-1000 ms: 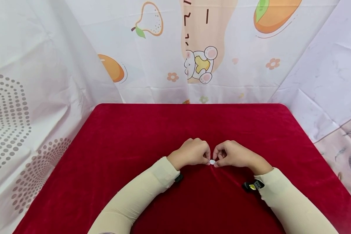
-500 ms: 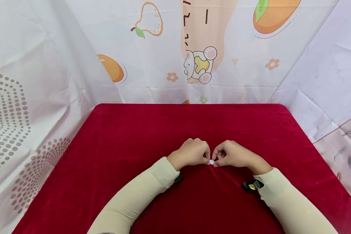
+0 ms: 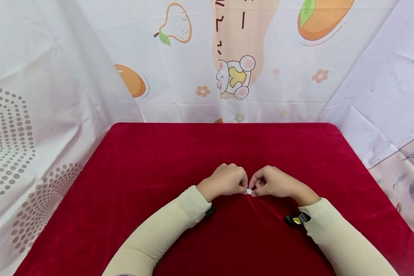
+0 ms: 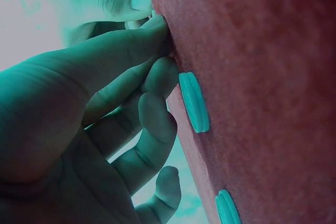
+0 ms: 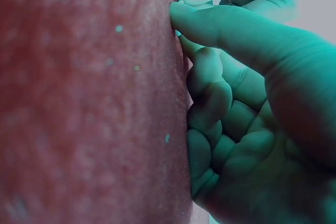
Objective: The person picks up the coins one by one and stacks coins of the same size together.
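In the head view a small white round piece (image 3: 249, 191) sits between the fingertips of both hands, low over the red cloth. My left hand (image 3: 229, 179) pinches it from the left with thumb and forefinger. From the other side my right hand (image 3: 276, 182) pinches it too, its remaining fingers curled beneath the palm. Both thumb tips nearly meet in the left wrist view, where the fingers largely hide the piece. Under the left hand, one grooved disc (image 4: 194, 102) and another similar disc (image 4: 228, 208) rest on the cloth; the head view does not show them.
A red velvety cloth (image 3: 179, 149) covers the table. Patterned white curtains (image 3: 179, 84) hang behind it and at both sides. Tiny pale specks (image 5: 119, 28) dot the cloth in the right wrist view. A small black device (image 3: 298, 219) is strapped at the right wrist.
Both hands keep nearly the same place. The right fingertips have edged slightly left, and the white piece between the hands shows a little narrower.
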The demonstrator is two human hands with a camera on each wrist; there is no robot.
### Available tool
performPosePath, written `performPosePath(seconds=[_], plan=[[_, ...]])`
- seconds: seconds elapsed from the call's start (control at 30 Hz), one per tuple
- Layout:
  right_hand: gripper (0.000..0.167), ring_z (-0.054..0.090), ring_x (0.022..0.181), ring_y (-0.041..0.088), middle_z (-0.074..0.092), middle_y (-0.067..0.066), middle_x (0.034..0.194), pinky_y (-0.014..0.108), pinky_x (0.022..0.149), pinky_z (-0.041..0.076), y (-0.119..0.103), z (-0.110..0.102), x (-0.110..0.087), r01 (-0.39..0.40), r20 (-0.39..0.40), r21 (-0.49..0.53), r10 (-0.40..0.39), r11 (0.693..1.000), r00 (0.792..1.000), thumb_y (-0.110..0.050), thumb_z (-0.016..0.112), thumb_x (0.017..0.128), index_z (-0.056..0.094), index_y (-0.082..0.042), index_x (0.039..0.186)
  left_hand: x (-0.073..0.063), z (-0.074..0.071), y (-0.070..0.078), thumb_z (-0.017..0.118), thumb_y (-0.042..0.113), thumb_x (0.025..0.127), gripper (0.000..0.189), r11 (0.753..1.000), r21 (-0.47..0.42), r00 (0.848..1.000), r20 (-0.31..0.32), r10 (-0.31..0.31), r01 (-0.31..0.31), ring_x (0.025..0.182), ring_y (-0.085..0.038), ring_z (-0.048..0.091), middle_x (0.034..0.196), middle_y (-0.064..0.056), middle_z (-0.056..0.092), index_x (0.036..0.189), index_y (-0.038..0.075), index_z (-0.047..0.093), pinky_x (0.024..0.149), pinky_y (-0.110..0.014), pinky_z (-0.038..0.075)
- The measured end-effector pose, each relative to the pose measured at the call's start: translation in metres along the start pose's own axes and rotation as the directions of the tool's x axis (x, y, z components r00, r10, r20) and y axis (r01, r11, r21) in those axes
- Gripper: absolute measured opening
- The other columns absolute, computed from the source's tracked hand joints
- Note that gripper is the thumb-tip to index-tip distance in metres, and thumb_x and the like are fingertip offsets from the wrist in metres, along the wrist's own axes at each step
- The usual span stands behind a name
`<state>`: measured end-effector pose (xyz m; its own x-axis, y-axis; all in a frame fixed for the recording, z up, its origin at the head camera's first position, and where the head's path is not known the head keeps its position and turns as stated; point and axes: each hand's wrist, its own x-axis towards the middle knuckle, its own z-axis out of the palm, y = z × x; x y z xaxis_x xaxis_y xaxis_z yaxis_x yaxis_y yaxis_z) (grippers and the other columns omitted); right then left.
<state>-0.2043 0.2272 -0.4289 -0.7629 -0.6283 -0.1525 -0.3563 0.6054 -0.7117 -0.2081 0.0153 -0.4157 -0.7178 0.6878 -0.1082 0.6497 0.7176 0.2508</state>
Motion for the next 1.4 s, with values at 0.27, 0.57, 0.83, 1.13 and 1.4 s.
performPosePath(seconds=[0.27,0.57,0.83,1.13,1.4], plan=[[0.013,0.05,0.057,0.005,0.059,-0.006,0.063,0.021,0.056,0.043,0.0018,0.0012,0.0016,0.0,-0.01,-0.006,-0.001,1.0,1.0,-0.015,0.087,0.082,0.078,-0.024,0.086,-0.0014,-0.0012,-0.0001,0.083,0.035,0.089,0.012,1.0,0.0,1.0,-0.006,0.0,0.0,0.065,0.0,0.056,0.067,0.024,0.063,0.077,0.035,0.08,0.068,-0.027,0.046],[0.014,0.049,0.057,0.004,0.057,-0.006,0.062,0.021,0.056,0.043,0.0023,0.0015,0.0015,-0.001,-0.006,-0.004,0.001,1.0,1.0,-0.015,0.086,0.082,0.077,-0.024,0.085,-0.0014,0.0003,0.0006,0.083,0.036,0.089,0.015,1.0,0.025,1.0,-0.01,0.0,0.0,0.065,0.0,0.056,0.066,0.024,0.062,0.075,0.037,0.078,0.067,-0.027,0.046],[0.014,0.049,0.057,0.004,0.058,-0.007,0.062,0.021,0.056,0.043,0.0014,0.0018,0.0021,0.003,0.001,-0.008,-0.003,1.0,1.0,-0.015,0.086,0.082,0.077,-0.024,0.086,-0.0027,-0.0003,0.001,0.082,0.036,0.089,0.015,1.0,0.027,1.0,-0.001,-0.01,0.01,0.065,0.001,0.056,0.066,0.024,0.062,0.076,0.036,0.077,0.067,-0.027,0.046],[0.015,0.05,0.058,0.004,0.058,-0.008,0.063,0.021,0.057,0.044,0.0017,0.0015,0.0006,0.008,-0.005,-0.022,-0.008,1.0,1.0,-0.012,0.085,0.082,0.076,-0.024,0.086,-0.0023,-0.0003,-0.0013,0.083,0.036,0.089,0.014,1.0,0.014,1.0,0.005,0.008,-0.008,0.067,0.001,0.056,0.068,0.024,0.063,0.076,0.036,0.078,0.07,-0.028,0.047],[0.015,0.051,0.058,0.004,0.06,-0.007,0.064,0.021,0.056,0.044,0.0031,0.0007,-0.0006,0.003,-0.013,-0.019,-0.003,1.0,1.0,-0.011,0.084,0.082,0.076,-0.022,0.086,-0.0016,-0.0033,-0.0042,0.085,0.036,0.087,0.013,1.0,0.002,1.0,0.003,0.031,-0.031,0.066,0.003,0.056,0.068,0.024,0.063,0.076,0.035,0.077,0.07,-0.026,0.047]])
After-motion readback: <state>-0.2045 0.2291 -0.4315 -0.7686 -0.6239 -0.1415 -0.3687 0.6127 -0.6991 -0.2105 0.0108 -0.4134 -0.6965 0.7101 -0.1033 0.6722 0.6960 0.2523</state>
